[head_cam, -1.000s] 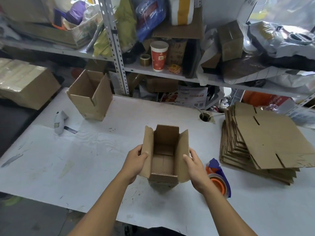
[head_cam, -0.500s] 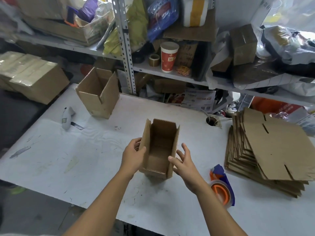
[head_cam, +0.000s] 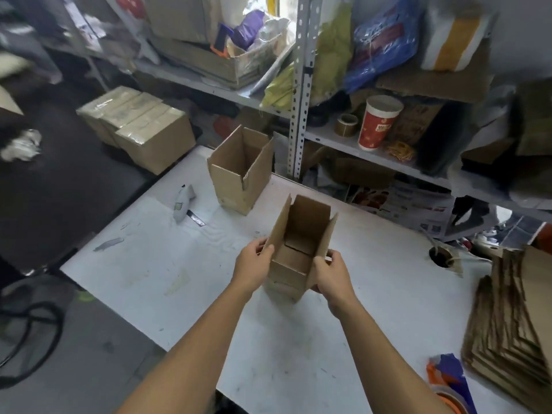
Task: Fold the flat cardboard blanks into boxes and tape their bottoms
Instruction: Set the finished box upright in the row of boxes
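A small brown cardboard box (head_cam: 301, 234), folded up with its top flaps standing open, is held over the white table (head_cam: 149, 264). My left hand (head_cam: 254, 265) grips its left wall and flap. My right hand (head_cam: 331, 274) grips the right wall near the lower corner. A second open folded box (head_cam: 239, 171) stands on the table farther back and to the left. The stack of flat cardboard blanks (head_cam: 513, 321) lies at the right edge. An orange and blue tape dispenser (head_cam: 448, 380) sits at the bottom right.
A white utility knife (head_cam: 183, 201) lies left of the far box. Metal shelving (head_cam: 298, 85) crammed with bags, boxes and a red paper cup (head_cam: 378, 122) rises behind the table. Taped cartons (head_cam: 140, 127) stand off the table's left side. A cable hole (head_cam: 440, 258) opens near the blanks.
The view has swung left and the box now sits farther toward the far box. My right hand, apart from the box half a second ago, grips its right wall again.
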